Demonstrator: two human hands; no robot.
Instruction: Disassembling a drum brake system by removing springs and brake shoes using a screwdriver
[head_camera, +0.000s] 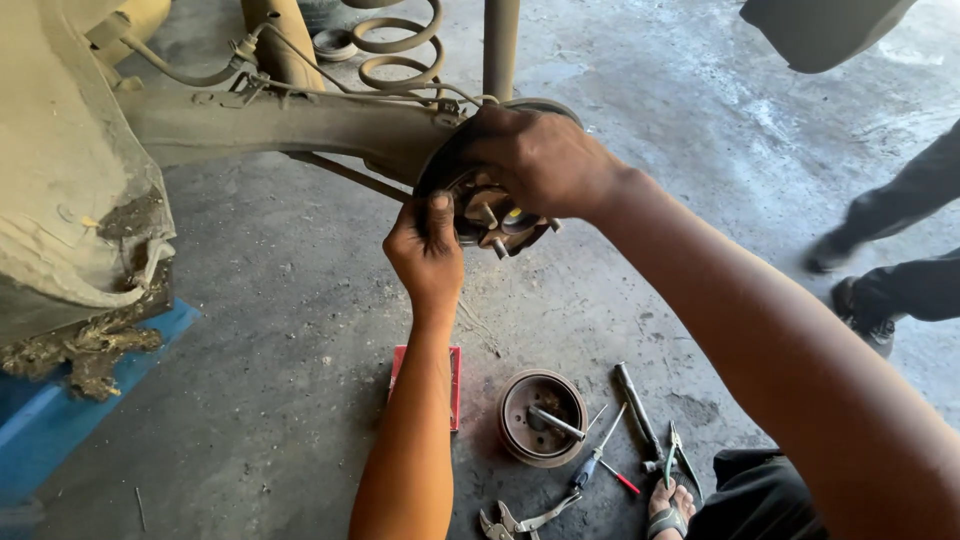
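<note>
While tools lie nearest on the floor, pliers (515, 520), a screwdriver (597, 462) and the brake drum (541, 416) with a red box (452, 385) beside it, the work sits higher. The left hand (427, 250) pinches the lower edge of the wheel hub (490, 215), thumb up; the right hand (540, 160) cups its top, fingers closed around it. Steady, even pressure from both hands seems wise, because studs stick out. Beyond, the axle beam (300, 125) and spring (400, 45) crowd the left; open concrete lies right, except for another person's shoes (860, 310).
</note>
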